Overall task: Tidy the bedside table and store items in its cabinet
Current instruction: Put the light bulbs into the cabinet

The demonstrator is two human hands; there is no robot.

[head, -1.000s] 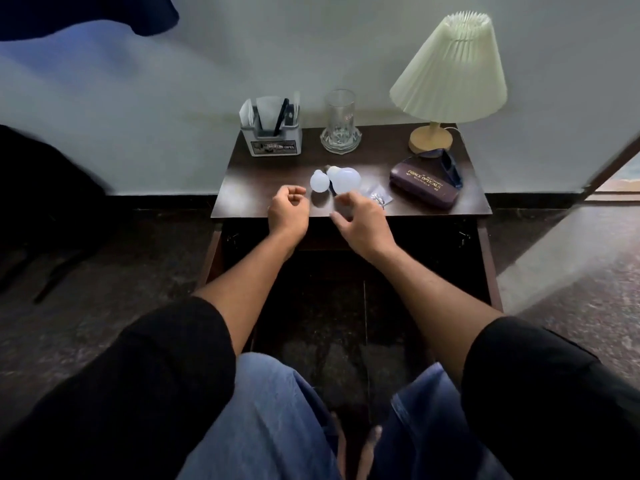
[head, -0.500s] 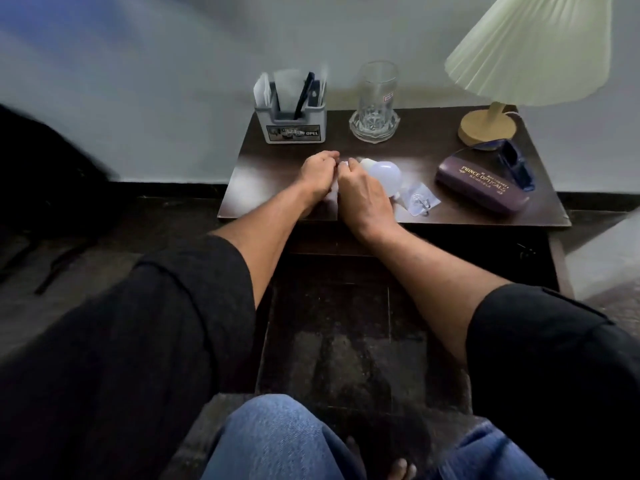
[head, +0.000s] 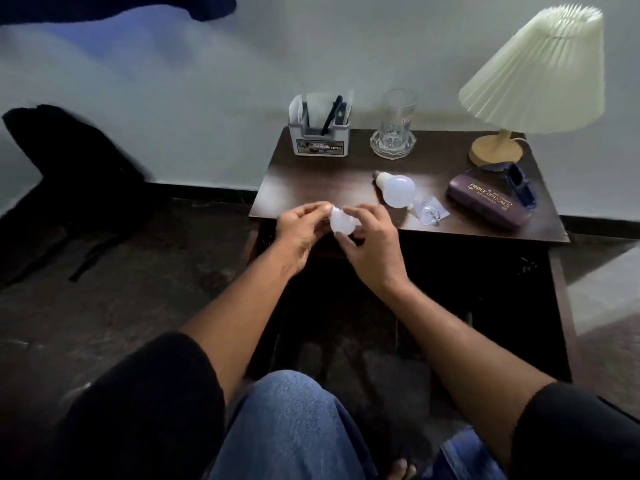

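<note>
Taking the pleated cream table lamp (head: 533, 71) at the back right corner as the marker, everything else sits to its left. Farthest from it, off the dark wooden tabletop (head: 311, 181) altogether, a black bag (head: 69, 174) slumps against the wall. Next comes the grey plastic desk organiser with pens (head: 320, 133) at the back left, then the clear cut-glass tumbler on its glass coaster (head: 394, 126) midway toward the lamp.

At the front left edge both hands meet on a small white frosted bulb (head: 341, 223). The left hand (head: 299, 230) pinches its narrow end, fingers together; the right hand (head: 372, 247) cups the round end, fingers curled about it. The bulb lies roughly crosswise between them, held just clear of the tabletop's edge — the dark open cabinet (head: 415, 289) gapes directly below, so I judge the coming move is a drop downward, and either hand is equally near.

A larger white frosted bulb (head: 396, 190) lies loose nearer the lamp, base pointing back-left, beside a clear plastic packet (head: 431, 211). Just in front of the lamp's base rests the maroon spectacle case (head: 490, 204) with a dark blue strap-like item I cannot identify behind it.

Half a second earlier both hands were pressed down on the tabletop over the bulbs — now the small one is lifted away from its larger twin.
</note>
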